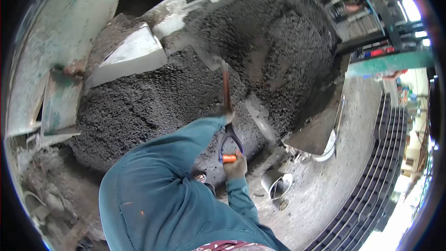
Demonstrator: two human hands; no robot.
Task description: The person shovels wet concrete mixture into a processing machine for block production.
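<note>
The shovel [226, 87] is held in both hands, in front of the person's body. The right hand [236, 166] is at its near end, and the fingers there are closed around the orange grip [229, 158] of the dark blue D-shaped handle [221, 147]. The left hand [230, 117] is farther along, on the shaft, with fingers clamped around it; the sleeve [195, 135] and the shaft hide a part of them, so I cannot tell how each finger lies.

Beyond the left fingers, the brown part of the shaft runs to the blade [209, 59], which is at the dark, wet-looking mixture [139, 97]. The blade is blurred, and I cannot tell how deep it sits. This mixture spreads to the left of the left fingers and also far ahead of them. Just to the right of the left fingers there is a narrow grey strip [260, 118].

Well ahead and to the left of them stands a pale angular block [139, 62]. To the right of the right fingers, and a little nearer to the body, a bucket [269, 180] lies tilted on the floor [320, 186]. Much farther to the right are long rows of dark blocks [357, 200].
</note>
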